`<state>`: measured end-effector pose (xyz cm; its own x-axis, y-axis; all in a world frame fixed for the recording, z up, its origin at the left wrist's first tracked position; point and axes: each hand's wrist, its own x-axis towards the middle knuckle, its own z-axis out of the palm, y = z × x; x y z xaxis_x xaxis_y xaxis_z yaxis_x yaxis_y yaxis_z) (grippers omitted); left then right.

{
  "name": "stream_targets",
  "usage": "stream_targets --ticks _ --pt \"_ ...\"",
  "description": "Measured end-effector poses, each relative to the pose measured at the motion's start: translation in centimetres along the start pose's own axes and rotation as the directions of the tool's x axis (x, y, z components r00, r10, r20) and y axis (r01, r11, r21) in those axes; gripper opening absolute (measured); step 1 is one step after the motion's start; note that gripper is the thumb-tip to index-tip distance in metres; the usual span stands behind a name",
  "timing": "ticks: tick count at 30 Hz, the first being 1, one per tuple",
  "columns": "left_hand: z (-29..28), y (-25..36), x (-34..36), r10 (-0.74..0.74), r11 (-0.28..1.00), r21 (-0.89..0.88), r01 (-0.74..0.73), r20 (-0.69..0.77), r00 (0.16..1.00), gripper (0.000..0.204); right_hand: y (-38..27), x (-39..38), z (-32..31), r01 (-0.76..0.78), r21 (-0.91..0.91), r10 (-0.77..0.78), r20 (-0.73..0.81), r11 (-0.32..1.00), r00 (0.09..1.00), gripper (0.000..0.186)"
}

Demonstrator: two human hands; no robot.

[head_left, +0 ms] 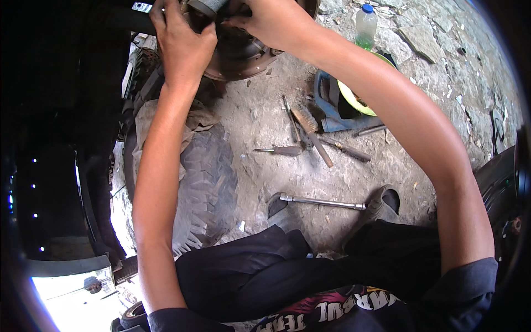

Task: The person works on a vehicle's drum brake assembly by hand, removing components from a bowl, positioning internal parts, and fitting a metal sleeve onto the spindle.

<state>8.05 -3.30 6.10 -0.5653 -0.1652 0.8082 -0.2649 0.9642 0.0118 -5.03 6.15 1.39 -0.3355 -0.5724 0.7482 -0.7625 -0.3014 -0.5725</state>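
1. The left hand (185,44) was at the upper edge of the view, thumb spread from part-curled fingers, against a dark grey cylindrical part (204,8) set before a rusty round wheel part (232,71). Firmness of hold could not be determined.
2. The right hand (261,17) was on the opposite side, digits bent in toward the same area. Its fingertips were partly out of view; its hold could not be determined.
3. Assessment: the two-sided placement probably served to steady the cylindrical part.
4. A wire brush (313,137), a screwdriver (286,150) and a dark-handled tool (354,151) lay grouped on the ground (254,180), presumably for easy reach.
5. A metal bar (323,202) lay crosswise at the feet; judged a tripping risk.
6. A blue container (332,123) and yellow-green basin (349,98) were partly hidden by the right forearm. A bottle (365,26) stood beyond.
7. A tyre (206,188), with a cloth (200,119) at its far end, was beside the left forearm, likely limiting room there.
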Motion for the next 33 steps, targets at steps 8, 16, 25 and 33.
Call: stream_targets --ticks 8,16,25,33 --pt "-0.3 0.8 0.0 -0.051 0.999 0.005 0.051 0.023 0.998 0.073 -0.8 -0.1 0.1 -0.089 0.07 0.096 -0.092 0.994 0.991 0.016" --pt "0.0 -0.2 0.0 -0.006 1.0 -0.004 0.006 -0.005 1.0 0.074 -0.9 0.5 -0.1 -0.244 0.197 0.255 -0.032 0.95 0.966 0.02" --pt "0.1 -0.3 -0.2 -0.011 1.0 -0.014 0.01 -0.006 1.0 0.074 -1.7 0.3 0.0 -0.25 0.011 0.25 -0.038 0.968 0.968 0.018" --pt "-0.1 -0.7 -0.2 -0.006 1.0 -0.014 0.006 0.01 1.0 0.07 -1.7 0.5 0.2 -0.316 0.06 0.318 -0.027 0.947 0.948 0.023"
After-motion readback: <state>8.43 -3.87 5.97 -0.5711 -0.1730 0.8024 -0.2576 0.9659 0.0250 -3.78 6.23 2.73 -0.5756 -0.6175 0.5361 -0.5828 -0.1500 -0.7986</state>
